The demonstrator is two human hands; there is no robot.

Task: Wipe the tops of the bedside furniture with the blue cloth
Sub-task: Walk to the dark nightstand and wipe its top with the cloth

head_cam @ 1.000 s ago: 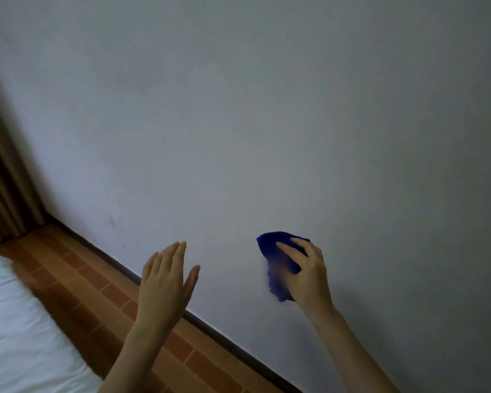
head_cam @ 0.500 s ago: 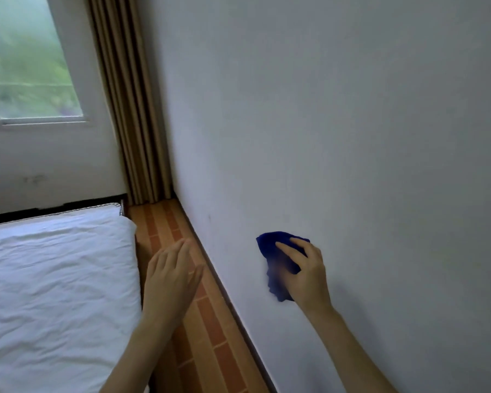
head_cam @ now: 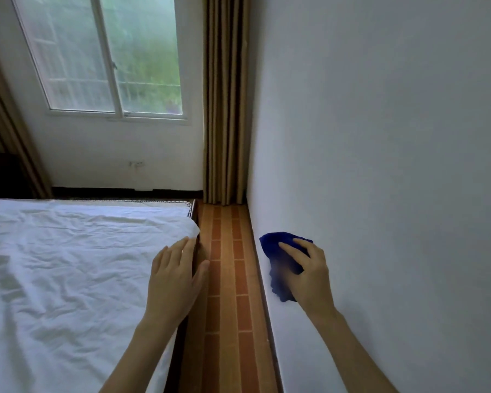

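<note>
The blue cloth [head_cam: 275, 256] is bunched in my right hand [head_cam: 309, 273], held out in front of the white wall on the right. My left hand [head_cam: 176, 276] is held flat with its fingers together and holds nothing; it hovers over the right edge of the bed [head_cam: 68, 265], which has a rumpled white sheet. No bedside furniture shows in this view.
A narrow strip of orange brick-pattern floor [head_cam: 227, 279] runs between the bed and the white wall [head_cam: 380, 165]. A tan curtain [head_cam: 226, 109] hangs in the far corner. A window [head_cam: 111, 58] sits in the far wall above the bed's end.
The view has swung left: the wall filled the frame, now the bed, window and curtain are in sight. Both hands keep their pose, the right still gripping the cloth.
</note>
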